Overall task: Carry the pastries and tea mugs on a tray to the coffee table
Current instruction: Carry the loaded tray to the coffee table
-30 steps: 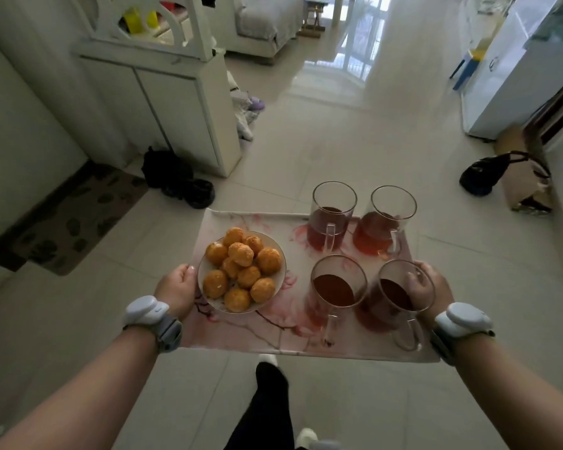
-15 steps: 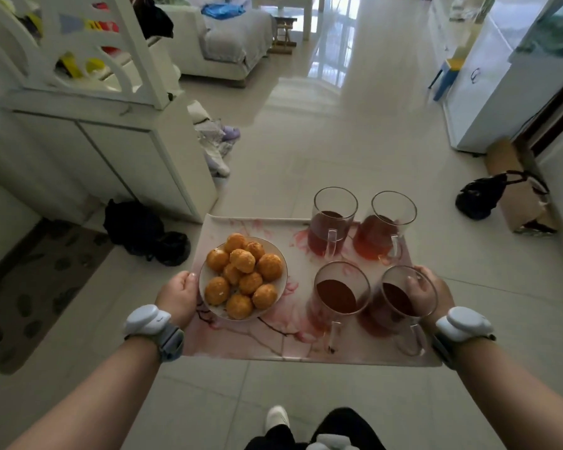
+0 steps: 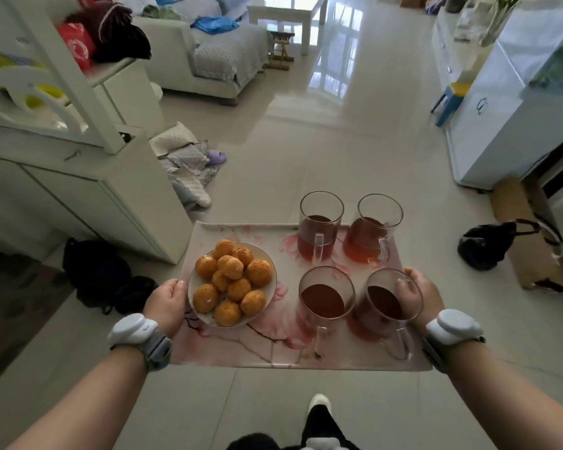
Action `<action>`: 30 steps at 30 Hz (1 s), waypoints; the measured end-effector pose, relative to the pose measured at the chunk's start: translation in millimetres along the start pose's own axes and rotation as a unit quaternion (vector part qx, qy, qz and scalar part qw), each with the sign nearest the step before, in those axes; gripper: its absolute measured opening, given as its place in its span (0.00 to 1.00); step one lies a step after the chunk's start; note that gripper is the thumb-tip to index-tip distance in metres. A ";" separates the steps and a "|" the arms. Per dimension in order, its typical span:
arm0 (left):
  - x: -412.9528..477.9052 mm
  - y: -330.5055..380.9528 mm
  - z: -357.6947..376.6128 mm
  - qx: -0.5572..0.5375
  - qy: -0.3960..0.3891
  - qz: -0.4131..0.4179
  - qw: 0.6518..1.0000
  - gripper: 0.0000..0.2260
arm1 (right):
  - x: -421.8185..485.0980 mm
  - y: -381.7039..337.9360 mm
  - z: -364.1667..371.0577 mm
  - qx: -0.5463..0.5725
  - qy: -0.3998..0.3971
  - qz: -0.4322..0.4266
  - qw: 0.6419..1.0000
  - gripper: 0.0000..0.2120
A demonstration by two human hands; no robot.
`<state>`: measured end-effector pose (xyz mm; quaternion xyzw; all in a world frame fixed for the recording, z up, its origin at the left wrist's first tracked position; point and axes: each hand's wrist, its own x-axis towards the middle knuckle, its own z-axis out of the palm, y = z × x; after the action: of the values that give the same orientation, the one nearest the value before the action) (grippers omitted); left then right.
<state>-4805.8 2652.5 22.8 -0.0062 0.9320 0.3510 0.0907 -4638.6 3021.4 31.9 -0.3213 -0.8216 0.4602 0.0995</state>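
Observation:
I carry a pale tray with a pink flower print (image 3: 257, 349) level in front of me, above the tiled floor. My left hand (image 3: 166, 303) grips its left edge and my right hand (image 3: 418, 297) grips its right edge. On the left of the tray stands a white plate (image 3: 194, 280) heaped with several round golden pastries (image 3: 231, 280). To the right stand several glass mugs of dark tea (image 3: 324, 300), handles towards me. A white coffee table (image 3: 286, 11) stands far ahead at the top of the view.
A white cabinet with a lattice divider (image 3: 88, 180) stands close on my left, black bags (image 3: 101, 271) at its foot. Clothes and a purple slipper (image 3: 189, 160) lie on the floor ahead-left, before a grey sofa (image 3: 215, 50). On the right are a white cabinet (image 3: 501, 125), a blue stool (image 3: 449, 99) and a black bag (image 3: 488, 241).
I have walked forward past the cabinet corner with the tray held level. The sofa and coffee table have come further into view. Both hands keep the same grip.

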 end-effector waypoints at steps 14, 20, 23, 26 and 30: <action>249.4 119.8 56.5 0.003 -0.005 -0.017 1.000 0.14 | 287.1 -57.2 18.3 -0.025 -0.007 -0.003 1.000 0.03; 377.4 174.6 60.8 0.023 -0.012 -0.002 1.000 0.13 | 405.1 -90.4 41.3 -0.012 0.020 -0.001 1.000 0.04; 443.2 206.1 65.2 0.026 -0.025 0.001 0.999 0.14 | 463.5 -102.3 46.8 -0.005 0.036 0.001 0.999 0.04; 485.3 228.2 70.7 0.028 -0.035 0.001 0.999 0.15 | 503.4 -110.5 48.2 0.008 0.036 -0.003 0.999 0.05; 556.1 263.6 94.9 0.017 -0.037 0.000 0.999 0.16 | 582.6 -121.1 47.1 0.023 0.020 0.001 1.000 0.07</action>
<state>-5356.8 2942.3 28.5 0.0085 0.9337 0.3352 0.1253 -5163.8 3305.0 27.9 -0.3289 -0.8085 0.4722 0.1230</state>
